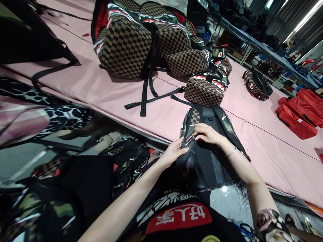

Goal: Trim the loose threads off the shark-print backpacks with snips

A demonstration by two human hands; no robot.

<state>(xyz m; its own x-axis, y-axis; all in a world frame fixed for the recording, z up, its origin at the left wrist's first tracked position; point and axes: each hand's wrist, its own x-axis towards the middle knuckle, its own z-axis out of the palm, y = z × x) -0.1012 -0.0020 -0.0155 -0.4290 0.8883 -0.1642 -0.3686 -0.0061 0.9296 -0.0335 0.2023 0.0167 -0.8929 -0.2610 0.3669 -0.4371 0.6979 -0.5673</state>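
A backpack (202, 164) with a black padded back and straps lies back side up at the front edge of the pink-covered table, its lower part hanging toward my body. Brown check and camouflage patches show along its left side. My left hand (174, 153) pinches that left edge between thumb and fingers. Just above it, my right hand (206, 133) is closed at the same side, fingertips together by a small dark, shiny piece beside a red-edged opening. What that piece is, I cannot make out. A silver bracelet (231, 152) circles my right wrist.
Several checked backpacks (126, 47) stand beyond on the pink table (156, 124), straps trailing. A small checked bag (205, 89) touches the backpack's top. Farther right are a camouflage pouch (257, 85) and red bags (299, 114). More bags (88, 181) are piled at lower left, near a person's patterned clothing (63, 119).
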